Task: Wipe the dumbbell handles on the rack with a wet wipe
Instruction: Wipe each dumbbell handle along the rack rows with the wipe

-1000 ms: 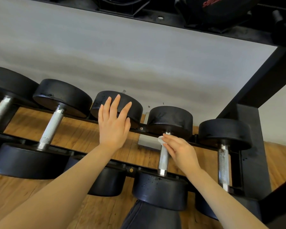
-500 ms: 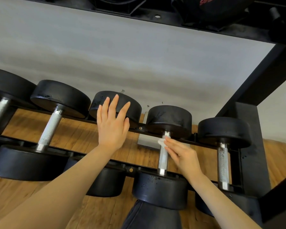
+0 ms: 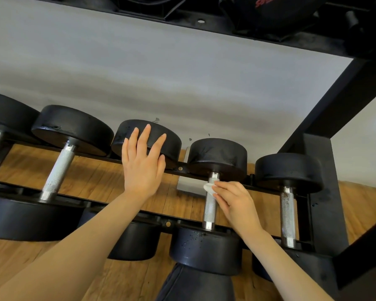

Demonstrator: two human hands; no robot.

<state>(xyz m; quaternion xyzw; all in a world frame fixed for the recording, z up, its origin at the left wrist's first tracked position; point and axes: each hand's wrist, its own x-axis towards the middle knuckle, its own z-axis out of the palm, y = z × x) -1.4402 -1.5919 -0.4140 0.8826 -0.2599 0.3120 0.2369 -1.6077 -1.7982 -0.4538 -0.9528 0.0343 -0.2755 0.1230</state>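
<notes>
I observe a black rack carrying a row of black dumbbells with knurled steel handles, standing against a pale wall on a wooden floor. The left hand lies flat, fingers straight and spread, on the far head of the middle dumbbell; it grasps nothing. The right hand has its fingers curled, pinching a small white wet wipe against the upper end of the next handle to the right, just below that dumbbell's far head. Only a small part of the wipe shows (the rest is hidden under the fingers). The rightmost handle and the handle further left stand untouched, each well apart from either hand.
</notes>
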